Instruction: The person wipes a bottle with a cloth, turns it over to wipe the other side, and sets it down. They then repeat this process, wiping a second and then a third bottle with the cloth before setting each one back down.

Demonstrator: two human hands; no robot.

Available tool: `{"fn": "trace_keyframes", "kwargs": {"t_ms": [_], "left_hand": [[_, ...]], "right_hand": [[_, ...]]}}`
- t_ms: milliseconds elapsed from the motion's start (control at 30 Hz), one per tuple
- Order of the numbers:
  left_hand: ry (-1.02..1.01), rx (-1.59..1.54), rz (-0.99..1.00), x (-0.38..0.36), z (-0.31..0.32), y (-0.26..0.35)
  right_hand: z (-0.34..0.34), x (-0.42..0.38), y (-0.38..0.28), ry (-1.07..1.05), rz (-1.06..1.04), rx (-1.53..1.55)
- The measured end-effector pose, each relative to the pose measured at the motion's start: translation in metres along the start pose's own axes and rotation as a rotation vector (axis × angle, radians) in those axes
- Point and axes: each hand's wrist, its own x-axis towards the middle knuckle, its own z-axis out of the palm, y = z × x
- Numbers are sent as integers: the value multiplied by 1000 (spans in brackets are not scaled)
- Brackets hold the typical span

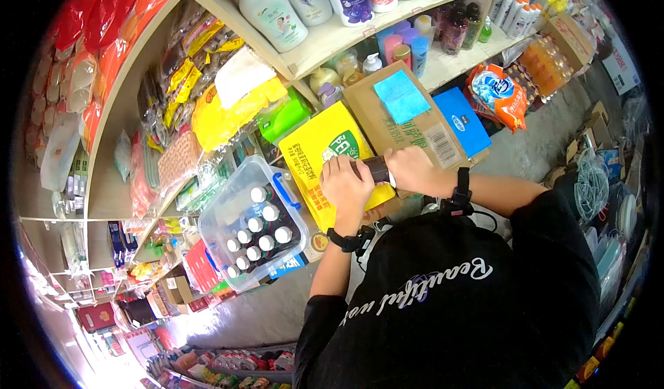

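A dark brown bottle [373, 170] lies sideways between my two hands, above a yellow box [319, 147]. My left hand [344, 185] is wrapped round one end of it. At the other end my right hand [413, 170] is closed, with a bit of white cap showing beneath the fingers. Left of my hands, a clear plastic bin [232, 181] with blue handles holds several dark bottles with white caps [270, 212]. Behind my right hand sits a brown cardboard box [394, 127] with a light blue sheet [401, 96] on top.
Shelves [315, 56] with pump bottles [272, 13] rise behind the boxes. A blue box [462, 123] and an orange bag [499, 95] are at the right. Yellow packaging [232, 116] lies behind the bin. Coiled wire [593, 181] and stacked goods stand at far right.
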Motion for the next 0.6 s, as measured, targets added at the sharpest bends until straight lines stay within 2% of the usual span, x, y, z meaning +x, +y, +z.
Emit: {"fn": "trace_keyframes", "kwargs": {"t_ms": [100, 333, 433, 500, 533, 567, 600], "left_hand": [[36, 2, 17, 1, -1, 0], [50, 7, 27, -6, -1, 1], [72, -24, 88, -2, -4, -5], [152, -43, 181, 7, -9, -9], [195, 2, 148, 11, -19, -5], [239, 48, 117, 15, -30, 0], [285, 93, 85, 17, -37, 4]], "right_hand": [[-6, 11, 12, -124, -44, 68], [-15, 41, 34, -688, 15, 369], [-40, 39, 29, -896, 187, 762], [-4, 29, 37, -956, 313, 1106], [-13, 26, 24, -981, 376, 1277], [-32, 11, 19, -798, 394, 1173], [-21, 6, 13, -673, 323, 945]]}}
